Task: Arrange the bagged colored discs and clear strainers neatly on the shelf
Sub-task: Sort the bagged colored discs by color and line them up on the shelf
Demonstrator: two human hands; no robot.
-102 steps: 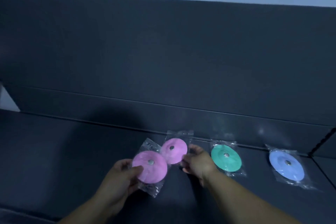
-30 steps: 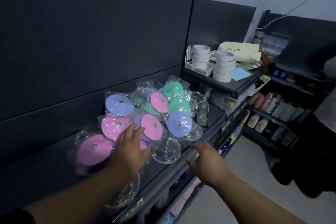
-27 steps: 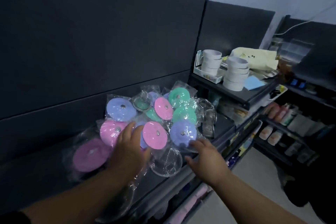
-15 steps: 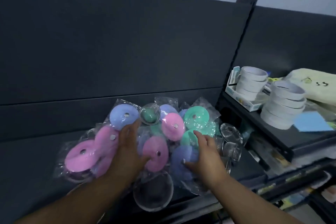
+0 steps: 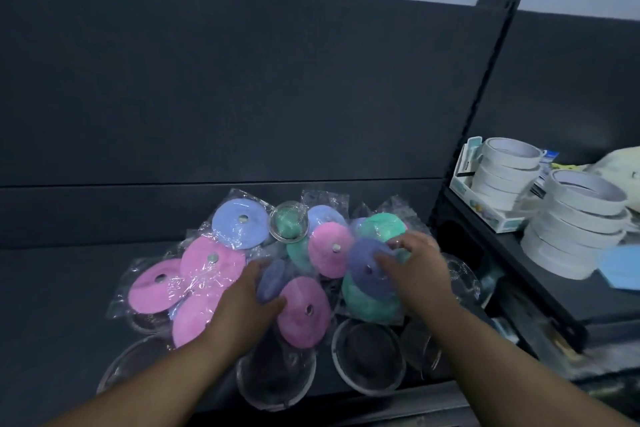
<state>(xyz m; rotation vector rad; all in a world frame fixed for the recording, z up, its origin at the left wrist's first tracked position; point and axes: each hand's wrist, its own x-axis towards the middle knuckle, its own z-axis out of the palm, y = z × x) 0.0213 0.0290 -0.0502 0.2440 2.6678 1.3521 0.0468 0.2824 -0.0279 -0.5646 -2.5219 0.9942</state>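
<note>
Bagged discs (image 5: 211,260) lie heaped on the shelf (image 5: 65,288), with clear strainers (image 5: 369,357) nearer. Left hand (image 5: 242,305) grip wide, flat on the heap; right hand (image 5: 419,274) grip holds a purple disc (image 5: 363,263).

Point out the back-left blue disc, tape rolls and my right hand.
back-left blue disc (image 5: 235,234): head view, its face.
tape rolls (image 5: 575,236): head view, nearer stack's side.
right hand (image 5: 417,270): head view, its back.
</note>
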